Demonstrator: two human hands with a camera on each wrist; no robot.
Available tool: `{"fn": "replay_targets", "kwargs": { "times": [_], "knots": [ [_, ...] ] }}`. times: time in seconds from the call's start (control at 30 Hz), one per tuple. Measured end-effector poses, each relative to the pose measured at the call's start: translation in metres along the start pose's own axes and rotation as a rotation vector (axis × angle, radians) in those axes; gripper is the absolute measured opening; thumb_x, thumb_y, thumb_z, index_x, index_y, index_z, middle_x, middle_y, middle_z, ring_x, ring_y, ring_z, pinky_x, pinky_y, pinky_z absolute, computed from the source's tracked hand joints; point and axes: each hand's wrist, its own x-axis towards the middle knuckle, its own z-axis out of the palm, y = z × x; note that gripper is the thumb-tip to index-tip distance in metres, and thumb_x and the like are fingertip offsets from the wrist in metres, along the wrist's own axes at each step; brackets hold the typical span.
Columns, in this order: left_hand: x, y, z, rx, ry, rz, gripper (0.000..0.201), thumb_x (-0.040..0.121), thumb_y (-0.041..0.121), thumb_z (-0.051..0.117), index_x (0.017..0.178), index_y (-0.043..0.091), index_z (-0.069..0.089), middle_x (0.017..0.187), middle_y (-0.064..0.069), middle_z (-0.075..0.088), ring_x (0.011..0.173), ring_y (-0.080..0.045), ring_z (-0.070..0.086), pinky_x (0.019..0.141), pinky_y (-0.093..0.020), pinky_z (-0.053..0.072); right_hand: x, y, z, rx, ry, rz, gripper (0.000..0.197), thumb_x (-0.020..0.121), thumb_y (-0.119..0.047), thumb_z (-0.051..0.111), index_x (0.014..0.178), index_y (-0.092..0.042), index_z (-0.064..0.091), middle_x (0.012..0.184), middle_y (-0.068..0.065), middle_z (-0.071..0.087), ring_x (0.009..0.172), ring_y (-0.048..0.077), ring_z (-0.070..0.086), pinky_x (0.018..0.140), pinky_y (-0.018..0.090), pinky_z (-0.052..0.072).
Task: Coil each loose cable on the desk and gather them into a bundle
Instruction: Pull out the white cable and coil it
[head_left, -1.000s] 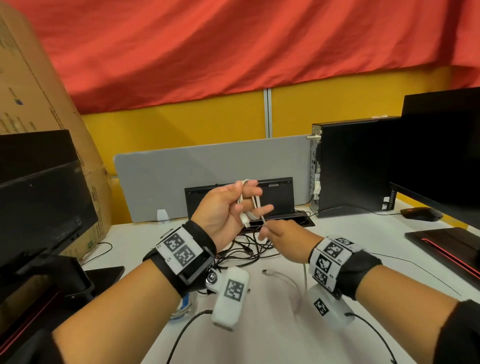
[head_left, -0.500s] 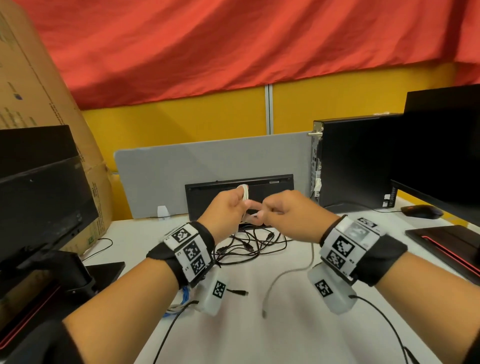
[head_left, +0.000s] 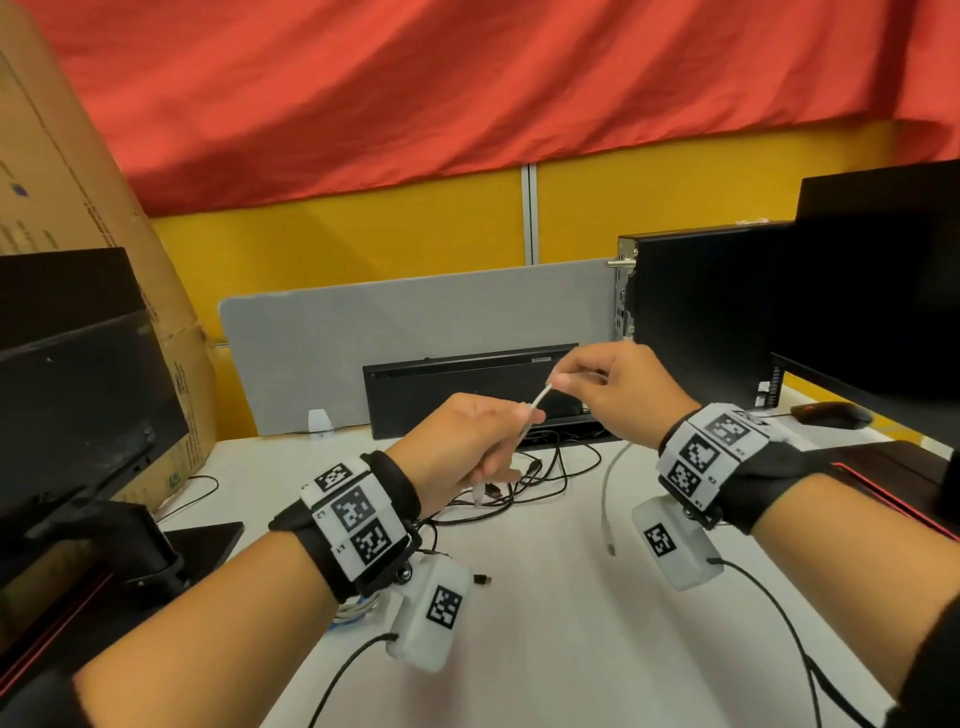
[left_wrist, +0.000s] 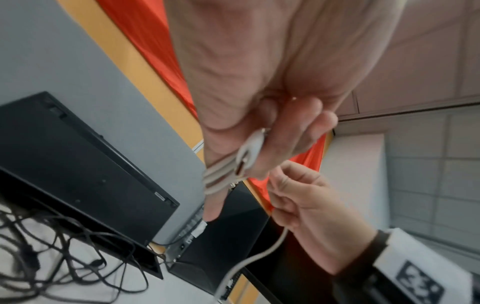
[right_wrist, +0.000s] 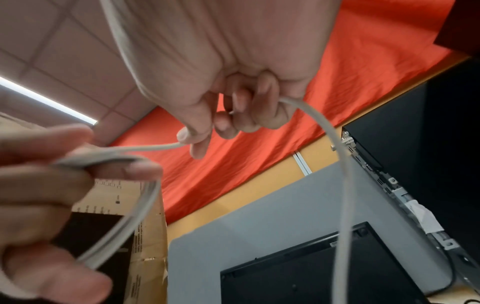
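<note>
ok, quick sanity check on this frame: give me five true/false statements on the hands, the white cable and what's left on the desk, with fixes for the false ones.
1. The left hand grips several loops of the white cable. True.
2. The right hand is open and idle. False: it pinches the white cable between thumb and fingers, and the free length runs out of the fist and hangs down.
3. The tangle of black cables lies on the desk in front of the black keyboard. True.
4. The white cable's free end is plugged into the black computer tower. False: it hangs loose down to the desk, unplugged.
5. Both hands rest on the desk. False: both are raised above it.
</note>
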Motion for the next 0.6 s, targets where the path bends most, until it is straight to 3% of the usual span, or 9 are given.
{"fn": "replay_targets", "kwargs": {
  "times": [0.1,0.2,0.3,0.47,0.6],
  "knots": [
    [-0.001,0.002,0.003,-0.153,-0.014,0.007,0.032,0.101,0.019,0.047,0.116,-0.005,0.062,0.048,0.0,0.027,0.044,-0.013,0.023,0.093,-0.051,0.053,-0.003,0.006,0.008,-0.039,0.001,-0.054,0.021,0.096,-0.015,0.055,0.096,-0.026,0.072,0.081,-0.012,0.061,0.072,0.001,0.052,0.067,0.019,0.037],
    [0.0,0.0,0.001,-0.347,-0.029,0.009,0.034,0.102,0.016,0.045,0.123,-0.007,0.058,0.045,0.004,0.026,0.04,-0.009,0.022,0.092,-0.06,0.05,-0.008,0.011,0.016,-0.044,-0.032,-0.054,0.022,0.098,-0.014,0.05,0.101,-0.022,0.071,0.085,-0.008,0.063,0.081,0.006,0.057,0.075,0.024,0.044],
    [0.002,-0.003,-0.001,-0.453,-0.043,0.005,0.036,0.101,0.017,0.044,0.123,-0.009,0.057,0.044,0.006,0.026,0.039,-0.007,0.022,0.094,-0.065,0.046,-0.016,0.015,0.026,-0.073,-0.103,-0.041,0.023,0.1,-0.016,0.048,0.094,-0.027,0.067,0.078,-0.014,0.058,0.076,0.003,0.054,0.072,0.026,0.042],
    [0.005,-0.008,-0.003,-0.604,-0.072,-0.024,0.036,0.1,0.018,0.044,0.119,-0.008,0.061,0.043,0.006,0.026,0.036,-0.006,0.022,0.089,-0.06,0.051,-0.018,0.01,0.033,-0.143,0.008,-0.084,0.021,0.096,-0.02,0.055,0.106,-0.023,0.074,0.084,-0.002,0.054,0.08,0.014,0.052,0.074,0.027,0.044],
    [0.006,-0.011,0.001,-0.672,-0.101,-0.012,0.036,0.098,0.02,0.048,0.118,-0.006,0.063,0.042,0.005,0.026,0.034,-0.005,0.025,0.085,-0.056,0.052,-0.018,0.0,0.033,-0.016,0.033,0.038,0.022,0.093,-0.017,0.058,0.095,-0.025,0.079,0.063,-0.002,0.062,0.062,0.018,0.061,0.06,0.031,0.051]
  ]
}}
